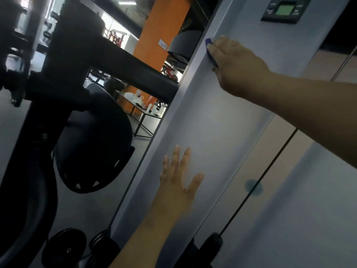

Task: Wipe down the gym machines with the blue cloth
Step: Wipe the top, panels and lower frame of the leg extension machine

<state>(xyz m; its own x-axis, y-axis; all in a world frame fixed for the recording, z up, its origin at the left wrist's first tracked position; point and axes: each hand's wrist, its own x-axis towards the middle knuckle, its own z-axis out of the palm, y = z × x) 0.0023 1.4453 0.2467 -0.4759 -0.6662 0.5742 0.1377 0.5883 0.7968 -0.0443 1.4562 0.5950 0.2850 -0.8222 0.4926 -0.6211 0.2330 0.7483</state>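
A tall grey machine panel (pixel 218 120) fills the middle of the view, tilted to the right. My right hand (pixel 235 62) lies flat high on the panel and presses the blue cloth (pixel 209 50) against its left edge; only a strip of cloth shows past the fingers. Lower down, my left hand (pixel 179 180) rests flat on the panel with fingers spread and holds nothing. A small black display (pixel 286 9) with a green screen sits near the panel's top.
Black machine arms and a round pad (pixel 92 144) crowd the left. A cable (pixel 257 186) runs down the beige strip right of the panel. An orange pillar (pixel 162 26) and a table (pixel 146 113) with items stand behind.
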